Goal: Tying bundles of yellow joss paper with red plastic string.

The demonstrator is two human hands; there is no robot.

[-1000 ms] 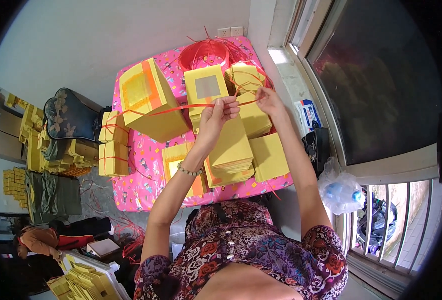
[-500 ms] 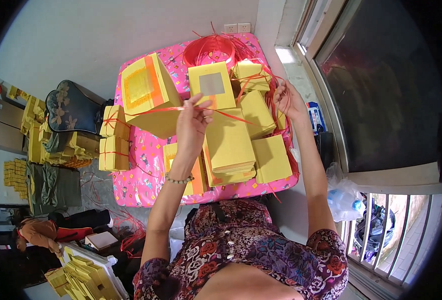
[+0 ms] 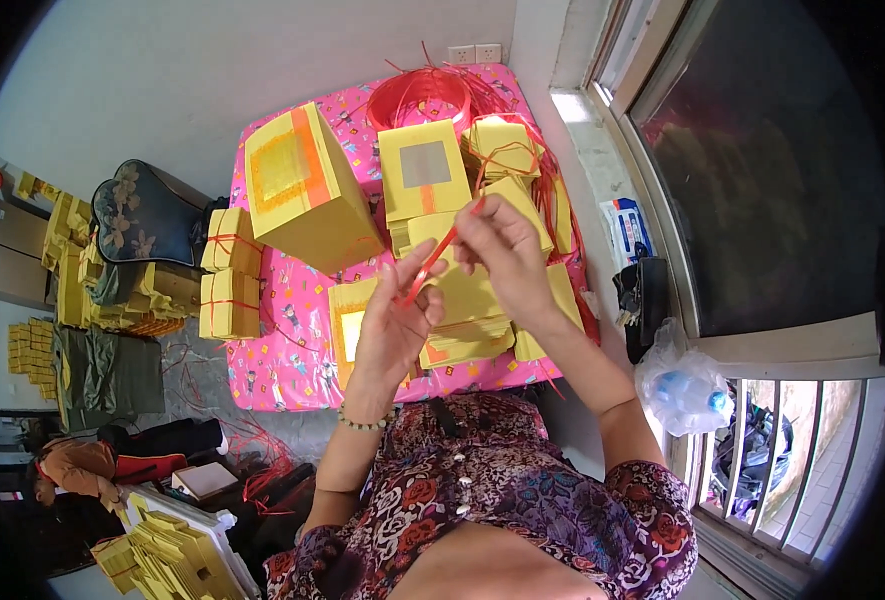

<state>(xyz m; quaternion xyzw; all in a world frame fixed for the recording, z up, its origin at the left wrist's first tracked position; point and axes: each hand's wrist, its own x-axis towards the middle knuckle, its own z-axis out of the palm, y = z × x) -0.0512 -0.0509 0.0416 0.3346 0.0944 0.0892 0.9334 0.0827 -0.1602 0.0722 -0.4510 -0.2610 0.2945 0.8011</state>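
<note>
A red ribbon is stretched on a slant between my hands, above the yellow paper stacks. My left hand, with a beaded bracelet at the wrist, holds its lower end between thumb and curled fingers. Higher up, my right hand pinches the ribbon between thumb and forefinger. Beneath both hands lies a stack of yellow paper, partly hidden by them. Behind it is a yellow stack with a silver square on top. A taller yellow stack with an orange band stands to the left.
The pink patterned table also bears a red ribbon coil at the back and small tied bundles at its left edge. A window and a plastic bag are at right. Another person is at lower left.
My right hand has come inward and down from the right side to grip the ribbon near my left hand. My left hand has dropped slightly, and the ribbon now runs steeply between both.
</note>
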